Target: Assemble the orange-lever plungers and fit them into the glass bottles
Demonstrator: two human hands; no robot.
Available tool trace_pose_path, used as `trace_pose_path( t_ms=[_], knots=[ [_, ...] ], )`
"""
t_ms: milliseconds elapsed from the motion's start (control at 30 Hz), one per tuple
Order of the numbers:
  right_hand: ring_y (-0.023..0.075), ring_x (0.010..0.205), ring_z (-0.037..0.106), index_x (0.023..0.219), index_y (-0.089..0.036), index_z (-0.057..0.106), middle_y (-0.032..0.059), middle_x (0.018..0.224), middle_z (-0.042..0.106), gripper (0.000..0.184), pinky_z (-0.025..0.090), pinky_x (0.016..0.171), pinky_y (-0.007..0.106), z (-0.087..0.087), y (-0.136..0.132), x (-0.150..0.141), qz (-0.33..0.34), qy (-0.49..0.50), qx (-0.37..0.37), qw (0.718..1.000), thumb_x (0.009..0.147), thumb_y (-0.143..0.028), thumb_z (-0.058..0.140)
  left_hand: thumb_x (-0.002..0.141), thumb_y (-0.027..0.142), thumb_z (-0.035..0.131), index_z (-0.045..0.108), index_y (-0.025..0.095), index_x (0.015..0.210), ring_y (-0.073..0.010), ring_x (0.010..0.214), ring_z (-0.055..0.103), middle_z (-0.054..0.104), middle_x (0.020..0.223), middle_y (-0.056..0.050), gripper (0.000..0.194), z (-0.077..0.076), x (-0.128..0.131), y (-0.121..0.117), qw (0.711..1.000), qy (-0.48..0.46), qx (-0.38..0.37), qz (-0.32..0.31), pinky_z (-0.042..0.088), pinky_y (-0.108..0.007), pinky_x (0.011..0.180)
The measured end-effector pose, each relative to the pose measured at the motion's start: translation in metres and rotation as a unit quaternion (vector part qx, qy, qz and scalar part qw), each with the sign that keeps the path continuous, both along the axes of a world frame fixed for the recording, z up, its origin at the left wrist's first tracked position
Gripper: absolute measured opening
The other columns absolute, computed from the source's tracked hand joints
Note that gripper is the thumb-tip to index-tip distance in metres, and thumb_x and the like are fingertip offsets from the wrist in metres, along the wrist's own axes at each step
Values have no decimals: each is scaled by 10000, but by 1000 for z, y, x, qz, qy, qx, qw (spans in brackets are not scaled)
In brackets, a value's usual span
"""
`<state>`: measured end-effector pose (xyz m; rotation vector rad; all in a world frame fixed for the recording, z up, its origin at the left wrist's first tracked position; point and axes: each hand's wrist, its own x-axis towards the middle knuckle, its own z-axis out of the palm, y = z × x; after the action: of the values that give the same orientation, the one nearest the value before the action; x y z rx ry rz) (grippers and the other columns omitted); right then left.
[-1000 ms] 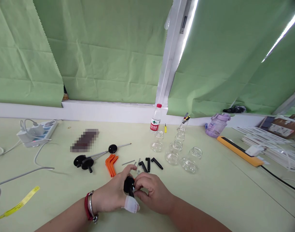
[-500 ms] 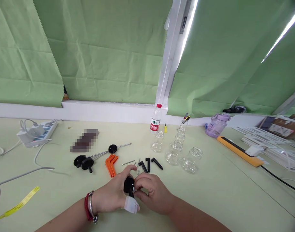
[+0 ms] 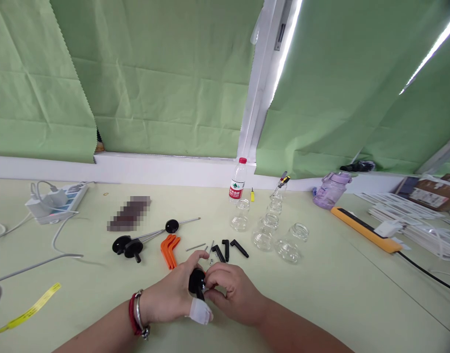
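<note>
My left hand [image 3: 173,294] is closed around a black round lid [image 3: 197,281] with a short black stem pointing toward me. White tape wraps its thumb. My right hand [image 3: 235,296] is pinched against the lid's right side; a small shiny bit shows at its fingertips, too hidden to name. Just beyond the hands lie black crank-shaped handles [image 3: 226,250], thin metal pins [image 3: 195,247] and small nuts [image 3: 211,262]. Orange bent pieces [image 3: 169,251] are stacked to the left. Farther left, black round lids [image 3: 133,248] have long metal rods, one lid [image 3: 172,226] lying farther back.
Several clear glass jars [image 3: 265,233] stand right of centre, screwdrivers [image 3: 282,183] rising behind them. A red-capped water bottle [image 3: 237,181], a small yellow-handled tool [image 3: 252,196] and a purple bottle [image 3: 331,191] stand farther back. Power strips [image 3: 364,230] with cables lie at both sides.
</note>
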<state>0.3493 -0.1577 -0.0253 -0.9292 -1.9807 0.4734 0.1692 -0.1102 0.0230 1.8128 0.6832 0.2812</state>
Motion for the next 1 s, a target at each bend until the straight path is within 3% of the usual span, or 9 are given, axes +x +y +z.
trace_pose_path(
  t_ms=[100,300,700,1000],
  knots=[
    [128,732,587,737,-171,613,36,805,638,138,455,667,217,1,-1,-1,-1,8,-3,1000,703,-37,601,539,262,742,272,228,1251,-208,826,554,577,971,-16,854,0,0,1,1000,0,0,-3,467,-325,696],
    [133,708,591,962,-181,661,63,892,649,242,472,658,241,-1,-1,0,1,-11,11,1000,754,-85,582,545,267,751,271,237,1276,-207,826,560,574,948,-6,876,-5,-2,3,1000,7,4,0,471,-320,685],
    [129,705,580,891,-179,649,43,845,627,201,471,664,236,-2,-2,0,-5,-4,-8,1000,731,-68,596,524,286,773,265,221,1279,-218,818,561,590,956,-21,913,-2,0,1,1000,18,14,1,471,-345,714],
    [137,711,581,831,-189,624,42,807,627,87,470,650,241,-1,-1,0,-1,-27,16,1000,816,-148,548,541,381,756,258,241,1320,-246,898,583,607,1014,-29,935,3,0,-3,996,23,82,-18,484,-396,815]
  ],
)
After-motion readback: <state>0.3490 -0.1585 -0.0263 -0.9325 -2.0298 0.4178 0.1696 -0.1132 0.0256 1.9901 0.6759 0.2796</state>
